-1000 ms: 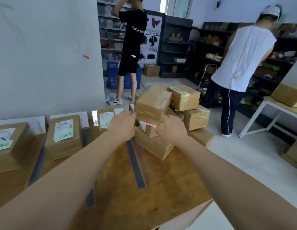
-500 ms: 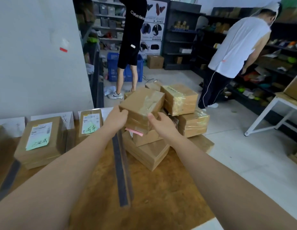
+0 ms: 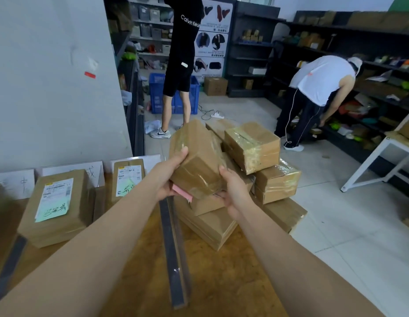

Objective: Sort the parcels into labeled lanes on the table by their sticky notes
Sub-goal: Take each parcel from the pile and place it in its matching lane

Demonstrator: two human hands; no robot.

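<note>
parcel (image 3: 199, 161) of brown card and clear tape, held tilted in both hands just above the pile of boxes (image 3: 251, 145) at the far right of the wooden table (image 3: 221, 282). the left hand (image 3: 169, 175) grips its left side, thumb up on the top edge and fingers curled under. the right hand (image 3: 233, 191) grips the near right corner, thumb on the side and fingers beneath. a pink sticky note (image 3: 181, 192) shows on the underside of the parcel, just beside the left palm; what is written on it cannot be read.

a grey tape strip (image 3: 173, 255) runs near to far down the table between the forearms. to the left of it, a box (image 3: 57, 207) with a shipping label and a green note (image 3: 53, 211) lies flat, and farther off a narrower box (image 3: 128, 177) with its own green note (image 3: 126, 189) lies just left of the left wrist. white paper signs (image 3: 73, 172) with handwriting stand along the far edge against the wall.

on the floor beyond, a person in black (image 3: 182, 53) stands by a blue crate (image 3: 156, 92), and a person in a white top (image 3: 320, 81) bends toward dark shelves at the right.
</note>
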